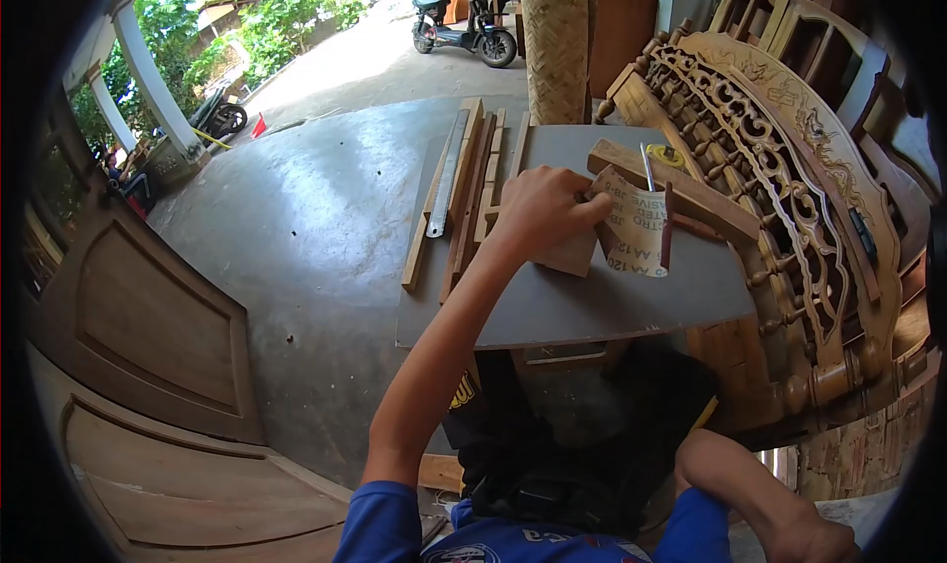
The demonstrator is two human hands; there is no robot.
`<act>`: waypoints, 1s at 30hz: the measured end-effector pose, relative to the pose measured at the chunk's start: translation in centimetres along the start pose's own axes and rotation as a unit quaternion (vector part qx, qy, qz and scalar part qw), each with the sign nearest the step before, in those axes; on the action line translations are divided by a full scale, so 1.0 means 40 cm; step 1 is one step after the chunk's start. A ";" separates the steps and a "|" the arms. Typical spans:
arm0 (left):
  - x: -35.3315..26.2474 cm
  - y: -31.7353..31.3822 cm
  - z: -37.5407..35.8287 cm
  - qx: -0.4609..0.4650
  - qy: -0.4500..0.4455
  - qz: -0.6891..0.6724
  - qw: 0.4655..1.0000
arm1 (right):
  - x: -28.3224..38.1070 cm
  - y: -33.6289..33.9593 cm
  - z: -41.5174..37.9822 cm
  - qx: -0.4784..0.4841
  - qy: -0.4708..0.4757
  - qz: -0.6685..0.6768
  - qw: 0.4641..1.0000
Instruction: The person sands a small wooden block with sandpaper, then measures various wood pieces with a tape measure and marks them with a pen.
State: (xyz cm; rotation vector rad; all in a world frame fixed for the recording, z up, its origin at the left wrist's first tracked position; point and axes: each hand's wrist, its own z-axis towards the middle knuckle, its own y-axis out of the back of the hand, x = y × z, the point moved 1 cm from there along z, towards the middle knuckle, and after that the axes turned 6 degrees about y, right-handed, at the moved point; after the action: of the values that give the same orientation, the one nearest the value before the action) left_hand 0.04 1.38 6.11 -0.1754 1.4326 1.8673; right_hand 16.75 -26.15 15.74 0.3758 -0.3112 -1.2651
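Your left grip (550, 203) pinches the sandpaper (634, 223) above the desk (651, 301); wood block (569, 255) directly beneath that grip. Your right grip (817, 541): well apart from it, finger state unclear.

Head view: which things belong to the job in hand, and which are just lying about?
Likely in the job:
- abrasive sheet, held by the left hand
- wooden block, right at that hand
- grey board, under the work

Apparently just lying about:
- wood strips
- metal ruler
- yellow tape measure
- carved wooden panel
- scooter
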 end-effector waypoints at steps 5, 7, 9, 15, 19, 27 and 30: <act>0.006 -0.002 0.004 0.001 -0.006 -0.017 1.000 | -0.017 -0.024 -0.021 -0.071 0.020 0.377 0.923; 0.004 -0.002 0.006 0.000 -0.005 -0.011 1.000 | -0.044 -0.024 -0.014 -0.023 0.062 0.466 0.882; 0.003 0.002 0.003 0.007 0.005 -0.008 1.000 | -0.059 -0.028 -0.010 0.015 0.096 0.529 0.843; 0.002 0.002 0.006 0.012 0.002 -0.005 1.000 | -0.131 -0.044 0.013 -0.045 0.126 0.634 0.761; -0.002 0.007 -0.001 -0.009 -0.016 -0.017 1.000 | -0.359 -0.050 -0.031 -0.281 -0.092 0.177 0.939; -0.004 0.026 0.002 0.047 -0.007 -0.038 0.998 | -0.663 -0.088 -0.260 -0.342 -0.510 -0.142 0.777; 0.000 0.027 -0.006 0.066 -0.005 -0.062 0.996 | -0.676 -0.098 -0.292 -0.401 -0.500 0.041 0.766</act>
State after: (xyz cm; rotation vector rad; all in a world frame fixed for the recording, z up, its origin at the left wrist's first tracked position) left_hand -0.73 1.10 6.85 -0.1867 1.4979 1.6656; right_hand 10.96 0.04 2.95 -1.0997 -0.6258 -1.2914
